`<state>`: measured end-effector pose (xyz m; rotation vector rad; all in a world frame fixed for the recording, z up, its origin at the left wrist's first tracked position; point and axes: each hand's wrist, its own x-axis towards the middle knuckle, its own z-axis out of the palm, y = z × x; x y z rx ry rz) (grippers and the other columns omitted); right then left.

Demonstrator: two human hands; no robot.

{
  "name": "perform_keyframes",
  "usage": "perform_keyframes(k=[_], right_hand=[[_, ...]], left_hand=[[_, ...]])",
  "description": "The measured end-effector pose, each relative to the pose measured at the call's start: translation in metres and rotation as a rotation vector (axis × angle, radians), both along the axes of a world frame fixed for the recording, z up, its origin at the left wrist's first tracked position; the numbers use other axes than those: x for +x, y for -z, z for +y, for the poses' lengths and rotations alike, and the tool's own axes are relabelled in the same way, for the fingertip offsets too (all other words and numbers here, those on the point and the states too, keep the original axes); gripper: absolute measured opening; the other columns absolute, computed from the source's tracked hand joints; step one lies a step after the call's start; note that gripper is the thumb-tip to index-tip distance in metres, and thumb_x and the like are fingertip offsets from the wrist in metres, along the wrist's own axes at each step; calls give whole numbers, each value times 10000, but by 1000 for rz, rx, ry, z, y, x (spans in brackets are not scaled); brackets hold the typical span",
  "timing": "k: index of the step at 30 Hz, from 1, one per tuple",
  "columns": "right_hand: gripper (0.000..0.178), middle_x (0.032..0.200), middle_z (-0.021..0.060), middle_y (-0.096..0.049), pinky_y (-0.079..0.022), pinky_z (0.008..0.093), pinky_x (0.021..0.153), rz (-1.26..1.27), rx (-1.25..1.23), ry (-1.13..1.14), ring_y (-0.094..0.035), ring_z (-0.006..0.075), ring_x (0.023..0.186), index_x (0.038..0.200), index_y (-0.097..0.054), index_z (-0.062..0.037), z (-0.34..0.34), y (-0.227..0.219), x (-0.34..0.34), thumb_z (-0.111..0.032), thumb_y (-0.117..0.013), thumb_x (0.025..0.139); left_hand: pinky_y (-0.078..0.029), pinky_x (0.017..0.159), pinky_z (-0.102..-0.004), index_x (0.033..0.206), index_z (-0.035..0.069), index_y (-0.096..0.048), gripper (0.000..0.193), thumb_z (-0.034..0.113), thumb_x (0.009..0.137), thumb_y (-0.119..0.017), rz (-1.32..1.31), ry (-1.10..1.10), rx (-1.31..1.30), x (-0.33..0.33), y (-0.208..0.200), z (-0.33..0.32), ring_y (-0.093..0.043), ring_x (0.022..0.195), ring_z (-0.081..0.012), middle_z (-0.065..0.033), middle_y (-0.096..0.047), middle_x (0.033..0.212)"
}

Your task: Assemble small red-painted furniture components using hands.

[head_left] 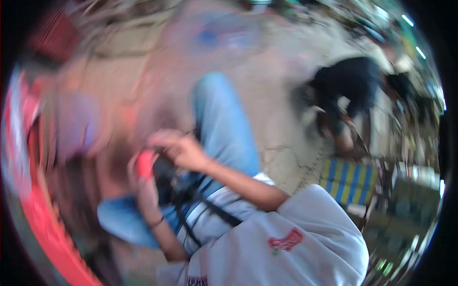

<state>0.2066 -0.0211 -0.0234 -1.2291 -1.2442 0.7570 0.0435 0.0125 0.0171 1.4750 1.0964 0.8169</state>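
My left hand [138,175] is closed around a small bright red object [145,163], whose kind is lost in the blur. Just above and to the right of it, my right hand [183,150] has its fingers bent together close to the red object. Whether something thin sits between those fingertips is too smeared to make out. A black item [164,180] with dark straps [220,212] lies between my forearms, over my lap. My bent knees in blue jeans [224,126] spread to either side below the hands.
A person in dark clothes [350,83] bends low at the right. Nearby stands a blue-and-yellow striped piece [348,182] beside stacked dark boxes [415,202]. A red curved edge [47,238] runs along the left, near a blurred purplish shape [78,126]. Concrete floor [281,95] stretches ahead.
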Motion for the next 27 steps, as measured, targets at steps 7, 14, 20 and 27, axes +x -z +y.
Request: perform_keyframes(k=[7, 14, 20, 27], right_hand=[[600, 1314, 134, -571, -349, 394, 1077, -73, -79, -147, -449, 325, 1308, 1157, -656, -58, -3, -13, 0, 170, -396, 667], [564, 1269, 121, -606, -359, 410, 1078, -105, -75, -221, -451, 339, 1304, 1147, -650, -37, -5, -19, -14, 161, -406, 679], [530, 1266, 111, -609, -371, 411, 1072, -137, -38, -167, -460, 349, 1294, 1136, -649, -25, -4, -14, -13, 170, -419, 699], [507, 1264, 106, -612, -383, 416, 1061, -170, -17, -152, -467, 360, 1284, 1124, -653, -23, -6, -15, -18, 170, -438, 707]], left_hand=[[-434, 961, -363, 1298, -29, -436, 729, 384, 749, -680, -393, 28, -215, -18, 21, -10, -559, 1018, -218, -156, -540, 1153], [-490, 903, -356, 1320, -33, -407, 700, 222, 743, -712, -608, 30, -358, -30, 37, -15, -584, 1011, -218, -131, -547, 1145], [-483, 921, -388, 1277, -79, -431, 707, 303, 748, -705, -696, 32, -356, -17, 32, -13, -590, 981, -226, -181, -563, 1129], [-479, 933, -408, 1272, -75, -431, 707, 301, 744, -711, -765, -6, -375, -18, 35, -14, -587, 990, -238, -185, -562, 1130]])
